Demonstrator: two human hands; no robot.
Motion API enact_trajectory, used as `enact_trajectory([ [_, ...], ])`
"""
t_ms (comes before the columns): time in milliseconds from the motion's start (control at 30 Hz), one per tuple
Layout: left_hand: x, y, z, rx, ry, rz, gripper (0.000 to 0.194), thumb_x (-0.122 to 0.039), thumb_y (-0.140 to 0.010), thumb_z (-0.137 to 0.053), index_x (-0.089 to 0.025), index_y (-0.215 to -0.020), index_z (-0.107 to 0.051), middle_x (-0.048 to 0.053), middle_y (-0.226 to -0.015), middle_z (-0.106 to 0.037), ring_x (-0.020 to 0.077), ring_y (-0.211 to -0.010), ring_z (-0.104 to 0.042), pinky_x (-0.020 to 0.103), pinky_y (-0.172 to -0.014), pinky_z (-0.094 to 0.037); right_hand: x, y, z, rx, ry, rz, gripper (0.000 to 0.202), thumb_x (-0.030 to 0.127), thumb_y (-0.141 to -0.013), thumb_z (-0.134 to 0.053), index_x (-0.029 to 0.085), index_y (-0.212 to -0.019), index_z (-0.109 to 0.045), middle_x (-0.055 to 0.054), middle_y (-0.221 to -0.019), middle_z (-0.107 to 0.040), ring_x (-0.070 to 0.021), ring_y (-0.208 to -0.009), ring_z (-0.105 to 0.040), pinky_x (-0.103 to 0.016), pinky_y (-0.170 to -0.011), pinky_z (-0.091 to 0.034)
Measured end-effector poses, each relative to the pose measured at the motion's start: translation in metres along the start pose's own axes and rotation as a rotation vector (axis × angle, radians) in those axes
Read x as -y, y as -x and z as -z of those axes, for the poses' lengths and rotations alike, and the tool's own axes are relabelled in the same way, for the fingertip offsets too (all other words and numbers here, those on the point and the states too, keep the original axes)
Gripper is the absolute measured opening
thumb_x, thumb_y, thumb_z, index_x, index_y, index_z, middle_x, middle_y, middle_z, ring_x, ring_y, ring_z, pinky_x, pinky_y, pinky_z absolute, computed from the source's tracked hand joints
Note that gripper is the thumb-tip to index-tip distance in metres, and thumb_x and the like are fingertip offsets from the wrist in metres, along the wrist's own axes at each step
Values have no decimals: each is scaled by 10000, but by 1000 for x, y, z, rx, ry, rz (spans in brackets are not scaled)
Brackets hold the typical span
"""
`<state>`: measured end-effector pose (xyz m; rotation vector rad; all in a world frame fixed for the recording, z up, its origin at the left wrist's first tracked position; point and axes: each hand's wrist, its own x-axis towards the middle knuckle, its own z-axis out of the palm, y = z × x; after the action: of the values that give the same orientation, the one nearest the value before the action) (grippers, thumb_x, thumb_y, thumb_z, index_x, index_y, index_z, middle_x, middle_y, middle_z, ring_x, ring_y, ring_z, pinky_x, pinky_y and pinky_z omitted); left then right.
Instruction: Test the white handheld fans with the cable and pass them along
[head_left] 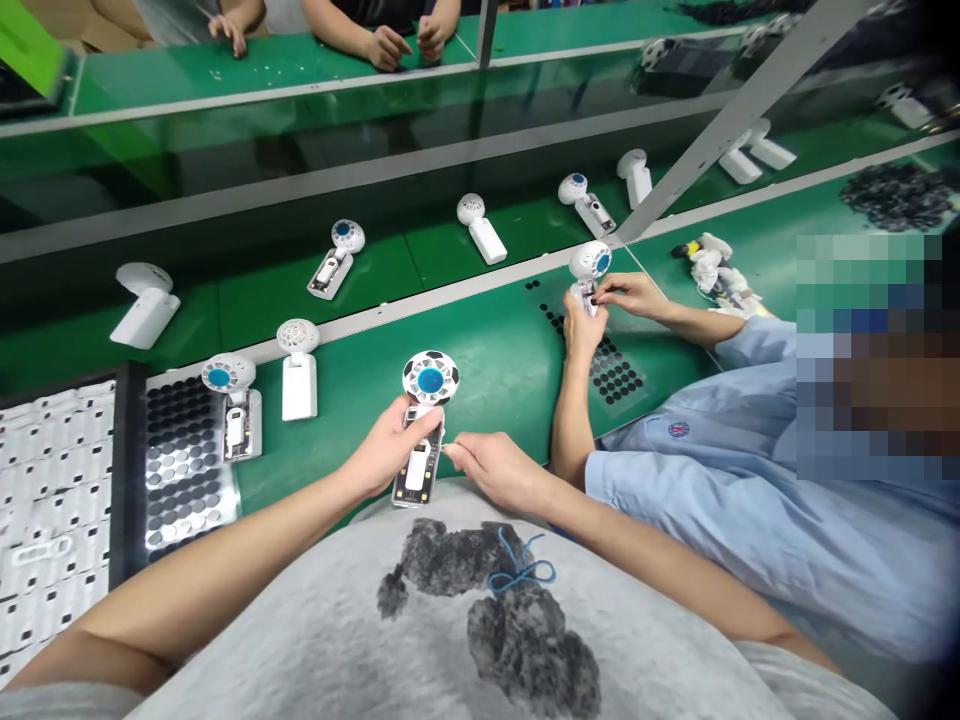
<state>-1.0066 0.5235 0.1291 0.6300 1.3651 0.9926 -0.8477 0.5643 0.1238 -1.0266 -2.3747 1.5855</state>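
L hand (394, 445) is holding a white plastic handheld fan (420, 452) w/ round black-&-white patterned head (431, 380) & open rectangular handle, thumb pressing across the handle's top. Fan's looking light & stiff, shell prob. slick; exposed circuit board (412, 498) prob. fragile, so neck or side edges are offering the best hold. Handle's jutting below L thumb, near wearer's grey shirt (330, 620). R hand (495, 465) is pinching narrow at its right edge; can't tell if on a small pc.

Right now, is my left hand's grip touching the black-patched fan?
Touching: the head view shows the left hand's grip on the black-patched fan, thumb lying across the handle.
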Motion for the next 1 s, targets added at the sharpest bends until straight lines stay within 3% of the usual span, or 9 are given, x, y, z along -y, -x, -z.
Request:
enact_trajectory([
  [133,3,2,1,-38,13,-14,359,-450,-741,-560,-170,-954,-491,-20,-722,-480,91,-619,-441,204,-567,-367,9,3,-5,10,-82,-31,361,342,-909,-261,182,-616,-399,32,-542,-438,-96,-509,-412,-212,-529,-311],
  [300,10,16,-2,-106,-26,-74,415,-446,-738,-566,-181,-1046,-481,29,-914,-537,122,-753,-485,225,-679,-390,21,3,-7,12,65,45,321,306,-890,-316,182,-599,-367,23,-546,-432,-101,-515,-402,-226,-519,-282],
  [433,7,11,1,-108,19,-17,400,-460,-728,-571,-179,-999,-484,9,-823,-529,104,-669,-472,214,-625,-388,19,4,-4,28,6,21,329,316,-890,-318,178,-600,-391,23,-546,-446,-97,-513,-401,-228,-520,-286],
  [533,6,-12,26,-192,31,-1,401,-490,-695,-588,-176,-922,-480,-21,-719,-492,86,-573,-437,199,-547,-364,7,7,7,-45,15,-42,356,355,-886,-309,181,-584,-377,25,-544,-408,-105,-523,-374,-240,-533,-283],
  [633,13,-43,69,-276,-135,41,431,-546,-666,-575,-168,-840,-462,-32,-638,-457,98,-523,-419,212,-503,-341,-8,9,25,-201,-113,-166,392,411,-888,-275,185,-583,-370,28,-541,-367,-111,-531,-359,-235,-525,-291],
  [733,23,-66,111,-245,-565,47,457,-606,-679,-492,-150,-713,-485,14,-631,-471,158,-580,-462,276,-567,-370,-18,6,35,-309,-242,-185,399,467,-877,-289,187,-606,-377,37,-539,-331,-109,-518,-333,-229,-499,-280],
  [800,21,-76,132,-281,-894,-41,490,-628,-660,-483,-139,-668,-512,64,-696,-493,218,-685,-497,324,-654,-383,-22,3,32,-316,-316,-179,404,488,-869,-297,186,-613,-383,41,-530,-316,-106,-502,-313,-229,-479,-263],
  [900,-4,-90,152,-376,-1194,-169,588,-628,-553,-586,-112,-832,-560,125,-897,-506,293,-887,-493,355,-781,-372,-25,-4,23,-322,-427,-190,406,501,-863,-302,184,-631,-408,45,-523,-291,-105,-489,-289,-231,-461,-239],
  [1000,-46,-123,160,-429,-1237,-239,669,-609,-548,-607,-119,-997,-535,137,-1039,-497,297,-1023,-454,333,-851,-352,-28,-12,18,-344,-529,-198,393,504,-857,-312,182,-687,-460,42,-546,-301,-104,-484,-281,-227,-445,-222],
])
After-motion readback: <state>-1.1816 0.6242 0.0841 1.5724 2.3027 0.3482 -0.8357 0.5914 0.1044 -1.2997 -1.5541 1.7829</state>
